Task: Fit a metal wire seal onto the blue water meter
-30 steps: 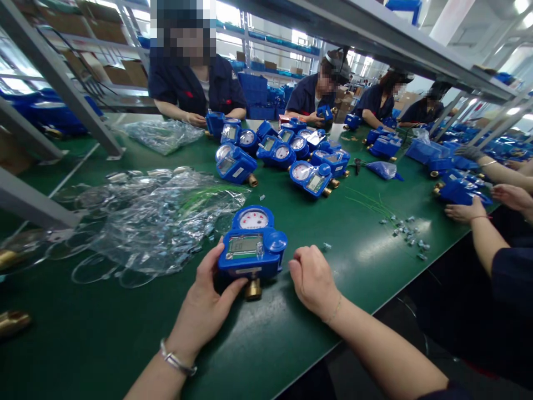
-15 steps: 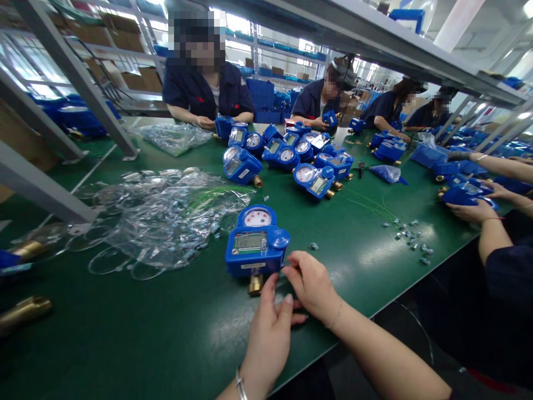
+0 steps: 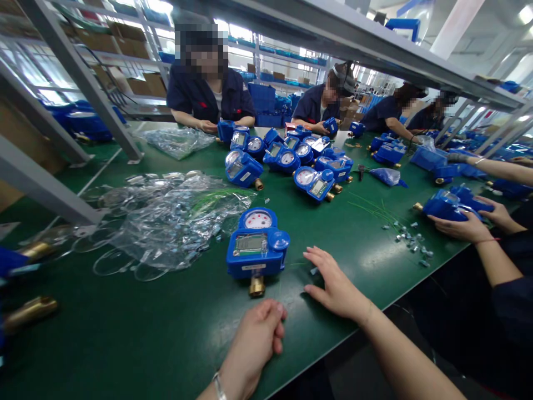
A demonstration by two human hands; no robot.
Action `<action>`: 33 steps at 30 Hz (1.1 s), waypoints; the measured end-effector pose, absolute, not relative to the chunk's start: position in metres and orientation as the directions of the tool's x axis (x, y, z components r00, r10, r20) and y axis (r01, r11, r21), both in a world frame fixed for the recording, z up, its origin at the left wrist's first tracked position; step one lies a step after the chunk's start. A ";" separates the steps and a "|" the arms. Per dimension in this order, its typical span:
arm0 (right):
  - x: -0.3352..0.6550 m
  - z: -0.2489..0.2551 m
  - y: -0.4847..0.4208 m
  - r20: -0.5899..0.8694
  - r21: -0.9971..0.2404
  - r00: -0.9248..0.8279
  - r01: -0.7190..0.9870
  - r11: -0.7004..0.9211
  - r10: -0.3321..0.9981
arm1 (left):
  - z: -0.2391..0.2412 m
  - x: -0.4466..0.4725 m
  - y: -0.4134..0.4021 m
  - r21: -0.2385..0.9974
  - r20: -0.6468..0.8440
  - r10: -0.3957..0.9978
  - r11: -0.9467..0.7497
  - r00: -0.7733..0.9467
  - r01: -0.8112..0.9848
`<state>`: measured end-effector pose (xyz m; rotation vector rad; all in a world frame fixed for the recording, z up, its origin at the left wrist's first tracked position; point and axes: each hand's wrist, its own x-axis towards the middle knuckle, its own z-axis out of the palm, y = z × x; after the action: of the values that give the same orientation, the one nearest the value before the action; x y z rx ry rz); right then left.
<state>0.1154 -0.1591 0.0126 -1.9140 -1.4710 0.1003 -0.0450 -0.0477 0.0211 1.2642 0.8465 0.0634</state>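
Observation:
A blue water meter [image 3: 257, 244] with a round dial, a small screen and a brass fitting [image 3: 257, 286] lies on the green table [image 3: 125, 333] in front of me. My left hand [image 3: 254, 341] rests just below the brass fitting, fingers curled in a pinch; what it holds is too small to see. My right hand [image 3: 333, 283] lies flat and open on the table to the right of the meter, fingertips by a small grey clip [image 3: 313, 271].
Crumpled clear plastic bags [image 3: 166, 216] lie left of the meter. Several more blue meters [image 3: 287, 161] stand further back. Small metal clips [image 3: 410, 239] are scattered at right. Co-workers sit across; another person's hands [image 3: 462, 225] hold a meter at right. Brass parts [image 3: 29, 311] lie far left.
My left hand let go of the meter and drew back below it, curling shut. My right hand opened and spread flat on the table to the right. The meter stayed put.

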 end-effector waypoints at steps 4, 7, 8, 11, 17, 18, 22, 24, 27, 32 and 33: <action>0.114 0.004 -0.158 0.295 -0.646 0.346 0.759 -0.080 0.891 | 0.032 -0.083 -0.029 0.802 -0.514 0.415 -0.077 0.750 0.592; 0.100 0.001 -0.157 0.267 -0.738 0.400 0.669 -0.081 0.877 | 0.041 -0.100 -0.025 0.694 -0.312 0.381 -0.534 0.870 0.483; 0.094 0.001 -0.156 0.246 -0.783 0.422 0.618 -0.078 0.873 | 0.044 -0.104 -0.025 0.642 -0.234 0.351 -0.644 0.907 0.415; 0.072 0.001 -0.156 0.177 -0.949 0.510 0.314 0.009 0.842 | 0.051 -0.104 -0.029 0.501 -0.010 0.241 -0.839 0.970 0.214; 0.045 0.009 -0.147 0.182 -0.979 0.721 0.069 0.192 0.669 | 0.064 -0.077 -0.026 0.428 0.150 -0.164 -0.878 0.975 -0.214; 0.047 0.011 -0.145 0.218 -0.975 0.751 0.149 0.162 0.624 | 0.065 -0.072 -0.024 0.459 0.140 -0.217 -0.850 0.966 -0.258; 0.070 0.017 -0.137 0.271 -0.943 0.762 0.332 0.005 0.587 | 0.060 -0.058 -0.016 0.604 0.119 -0.270 -0.744 0.955 -0.286; 0.081 0.017 -0.134 0.203 -0.961 0.708 0.278 -0.002 0.676 | 0.053 -0.056 -0.012 0.688 0.136 -0.239 -0.676 0.961 -0.265; 0.087 0.011 -0.132 0.176 -0.983 0.616 0.146 0.108 0.768 | 0.042 -0.059 -0.007 0.813 0.191 -0.142 -0.531 0.971 -0.238; 0.074 0.002 -0.132 0.222 -0.972 0.625 0.083 0.219 0.748 | 0.034 -0.063 -0.003 0.881 0.087 0.084 -0.472 0.993 -0.037; 0.071 0.001 -0.132 0.220 -0.969 0.652 0.061 0.239 0.725 | 0.033 -0.063 -0.002 0.881 0.056 0.134 -0.472 0.989 0.014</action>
<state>0.0711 -0.1318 0.0013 -1.2666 -0.7652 0.5214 -0.0632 -0.0024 0.0328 2.0594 0.1046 0.1411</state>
